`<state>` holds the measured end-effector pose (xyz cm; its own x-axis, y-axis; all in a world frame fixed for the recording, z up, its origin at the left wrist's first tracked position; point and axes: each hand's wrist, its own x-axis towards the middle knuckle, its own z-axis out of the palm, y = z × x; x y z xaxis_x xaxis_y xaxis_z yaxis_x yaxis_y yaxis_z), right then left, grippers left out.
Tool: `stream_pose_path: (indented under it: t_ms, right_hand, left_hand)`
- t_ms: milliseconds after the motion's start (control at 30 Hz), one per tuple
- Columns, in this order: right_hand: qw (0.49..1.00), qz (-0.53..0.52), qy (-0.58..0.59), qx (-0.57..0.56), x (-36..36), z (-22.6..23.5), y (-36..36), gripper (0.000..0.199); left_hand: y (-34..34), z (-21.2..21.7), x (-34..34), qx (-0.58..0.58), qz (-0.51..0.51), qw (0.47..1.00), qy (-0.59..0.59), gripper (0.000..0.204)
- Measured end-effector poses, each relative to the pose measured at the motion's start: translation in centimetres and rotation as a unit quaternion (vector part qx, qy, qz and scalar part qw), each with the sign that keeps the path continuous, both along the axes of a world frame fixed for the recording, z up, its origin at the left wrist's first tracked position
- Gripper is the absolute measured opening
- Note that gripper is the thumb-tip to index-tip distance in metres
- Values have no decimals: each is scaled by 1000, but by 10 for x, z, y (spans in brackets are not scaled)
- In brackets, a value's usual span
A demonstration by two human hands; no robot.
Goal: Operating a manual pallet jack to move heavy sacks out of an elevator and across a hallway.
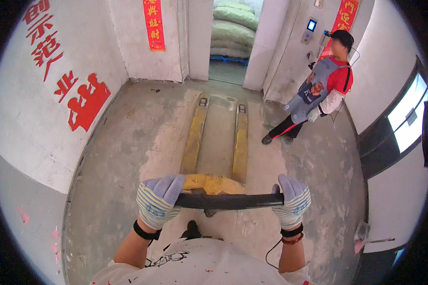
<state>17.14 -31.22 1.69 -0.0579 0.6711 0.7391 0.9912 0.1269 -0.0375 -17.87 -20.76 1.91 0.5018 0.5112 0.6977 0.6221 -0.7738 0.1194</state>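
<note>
Both hands [226, 200] grip handle [228, 201]; concrete floor [128, 156], seemingly stained.

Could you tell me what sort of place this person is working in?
Probably a warehouse or factory loading area by a goods lift. The left hand and right hand grip the black handle bar of a worn yellow pallet jack, and stacked pale green sacks fill the open doorway.

handle bar [228, 201] ends: hidden in gloves | stacked sacks [233, 28]: cut off by doorway
</note>
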Motion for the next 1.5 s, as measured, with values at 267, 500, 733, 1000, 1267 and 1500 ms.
stream_pose_path:
  t_ms: [267,500,733,1000,1267,1500]
  right_hand:
    - [999,-13,-17,33,-12,4,14,37]
    - [998,-52,-13,15,-41,17,58,32]
    - [991,-130,6,-8,-44,13,98,34]
    - [992,-123,3,-7,19,1,176,41]
    - [994,-105,24,-7,112,-6,286,57]
    - [996,-92,-10,16,147,-6,349,47]
  left_hand:
    - [22,0,-10,29,-31,999,30,50]
    - [99,4,-29,-22,-75,996,38,70]
    - [190,5,-7,3,-97,995,22,72]
    - [285,-4,58,51,-100,994,13,44]
    - [371,-6,129,61,-50,997,8,45]
    - [445,-5,182,96,-18,995,14,37]
